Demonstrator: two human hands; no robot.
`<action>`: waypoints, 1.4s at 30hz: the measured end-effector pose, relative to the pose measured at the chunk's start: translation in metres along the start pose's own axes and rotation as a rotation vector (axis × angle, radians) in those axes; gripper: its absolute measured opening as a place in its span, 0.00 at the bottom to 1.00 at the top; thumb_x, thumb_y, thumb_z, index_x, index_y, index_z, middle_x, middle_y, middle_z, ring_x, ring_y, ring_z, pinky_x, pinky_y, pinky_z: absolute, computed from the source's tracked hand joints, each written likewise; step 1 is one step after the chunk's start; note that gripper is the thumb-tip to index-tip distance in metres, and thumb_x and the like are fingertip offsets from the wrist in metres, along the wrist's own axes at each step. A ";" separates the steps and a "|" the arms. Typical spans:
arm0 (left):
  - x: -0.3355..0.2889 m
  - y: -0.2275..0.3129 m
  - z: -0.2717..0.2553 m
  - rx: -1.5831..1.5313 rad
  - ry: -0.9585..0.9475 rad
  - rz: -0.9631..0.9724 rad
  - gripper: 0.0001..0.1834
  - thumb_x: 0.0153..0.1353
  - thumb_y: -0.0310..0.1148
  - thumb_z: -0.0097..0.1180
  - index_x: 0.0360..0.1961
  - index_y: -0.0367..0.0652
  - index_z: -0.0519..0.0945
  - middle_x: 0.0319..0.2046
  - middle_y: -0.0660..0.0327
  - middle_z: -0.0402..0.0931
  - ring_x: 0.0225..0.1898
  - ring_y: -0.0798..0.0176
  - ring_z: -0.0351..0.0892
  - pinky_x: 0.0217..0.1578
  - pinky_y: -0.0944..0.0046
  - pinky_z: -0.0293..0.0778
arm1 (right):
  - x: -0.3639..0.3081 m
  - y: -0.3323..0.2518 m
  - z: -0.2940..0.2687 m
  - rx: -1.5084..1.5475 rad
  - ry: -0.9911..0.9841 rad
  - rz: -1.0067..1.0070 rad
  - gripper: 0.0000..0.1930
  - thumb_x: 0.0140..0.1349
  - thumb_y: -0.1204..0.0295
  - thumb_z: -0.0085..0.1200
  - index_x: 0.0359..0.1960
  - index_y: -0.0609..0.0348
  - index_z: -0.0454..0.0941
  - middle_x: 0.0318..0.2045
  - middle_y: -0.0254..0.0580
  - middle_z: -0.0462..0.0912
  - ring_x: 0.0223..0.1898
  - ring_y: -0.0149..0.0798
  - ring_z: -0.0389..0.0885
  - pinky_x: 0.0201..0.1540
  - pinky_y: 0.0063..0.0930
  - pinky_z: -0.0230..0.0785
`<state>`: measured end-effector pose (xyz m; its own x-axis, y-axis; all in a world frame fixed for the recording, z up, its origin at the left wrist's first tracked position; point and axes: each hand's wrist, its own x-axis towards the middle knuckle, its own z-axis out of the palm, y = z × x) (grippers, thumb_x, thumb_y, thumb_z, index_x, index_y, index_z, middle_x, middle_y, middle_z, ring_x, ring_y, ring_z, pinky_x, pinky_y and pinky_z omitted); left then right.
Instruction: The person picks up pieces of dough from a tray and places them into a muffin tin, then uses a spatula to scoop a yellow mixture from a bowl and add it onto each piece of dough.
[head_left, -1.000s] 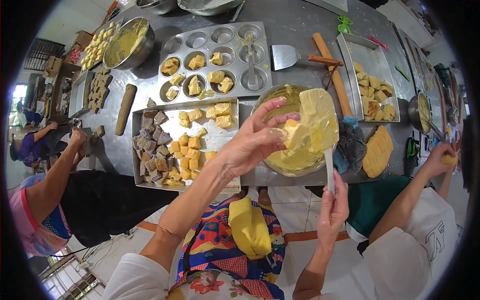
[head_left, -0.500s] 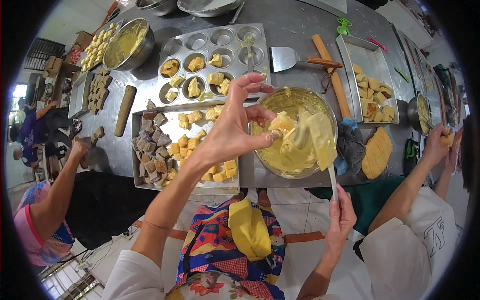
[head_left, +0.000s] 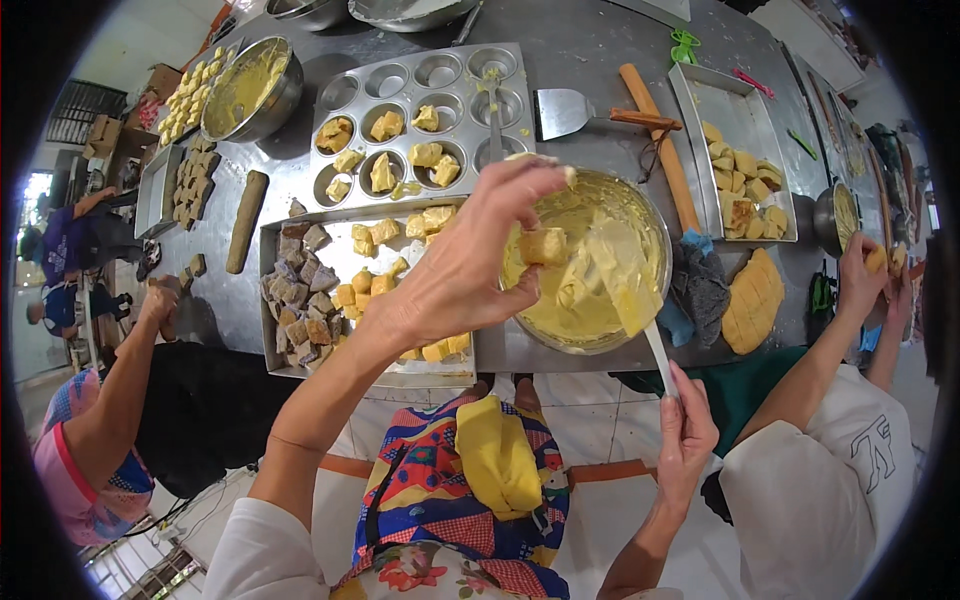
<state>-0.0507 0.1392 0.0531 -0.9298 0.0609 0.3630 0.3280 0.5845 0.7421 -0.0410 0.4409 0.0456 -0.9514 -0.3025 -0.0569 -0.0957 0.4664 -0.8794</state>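
My left hand [head_left: 478,255] is over the near left of a steel bowl [head_left: 668,255] of pale yellow cream [head_left: 570,290]. A golden cube of bread or cake [head_left: 543,246] is pinched in its fingers, which are smeared with cream. My right hand [head_left: 688,420] grips the white handle of a spatula [head_left: 655,350]. The spatula's cream-coated blade rests in the bowl, tilted to the upper left. To the left lies a tray [head_left: 400,380] of yellow and brownish-purple cubes. Behind it is a muffin pan [head_left: 350,60], with cream-covered pieces in several cups.
Right of the bowl lie a grey cloth [head_left: 703,300], a scored dough slab [head_left: 755,305] and a rolling pin [head_left: 660,150]. A scraper [head_left: 563,115] and a tray [head_left: 690,90] of cut pieces are farther back. Co-workers' hands [head_left: 865,270] work at right and a co-worker's hand [head_left: 160,300] at left.
My left hand has shifted slightly left and turned, bringing the cube's golden side into view. The spatula blade has moved a little left and lower over the bowl.
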 end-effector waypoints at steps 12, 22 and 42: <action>0.001 -0.004 -0.015 -0.183 0.049 -0.130 0.53 0.42 0.17 0.59 0.67 0.48 0.44 0.59 0.48 0.55 0.45 0.58 0.74 0.44 0.59 0.71 | 0.005 -0.011 -0.005 0.127 -0.060 0.241 0.14 0.67 0.73 0.42 0.51 0.63 0.73 0.27 0.33 0.70 0.20 0.19 0.59 0.21 0.10 0.48; -0.010 -0.006 0.013 -1.358 0.112 -0.651 0.50 0.46 0.24 0.58 0.68 0.50 0.45 0.61 0.48 0.56 0.49 0.63 0.73 0.46 0.70 0.72 | 0.003 -0.007 0.028 1.282 -0.423 0.572 0.15 0.68 0.71 0.39 0.53 0.67 0.68 0.19 0.31 0.63 0.14 0.18 0.51 0.12 0.12 0.42; 0.019 0.015 -0.003 0.118 -0.109 0.172 0.45 0.43 0.18 0.62 0.64 0.51 0.56 0.60 0.49 0.53 0.51 0.47 0.70 0.52 0.52 0.71 | -0.018 -0.016 0.023 0.732 -0.245 0.513 0.14 0.68 0.72 0.42 0.52 0.64 0.70 0.21 0.31 0.68 0.16 0.18 0.56 0.16 0.11 0.47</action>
<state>-0.0628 0.1468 0.0731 -0.8763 0.2514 0.4109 0.4678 0.6479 0.6011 -0.0157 0.4198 0.0502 -0.7296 -0.4106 -0.5469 0.6084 -0.0244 -0.7933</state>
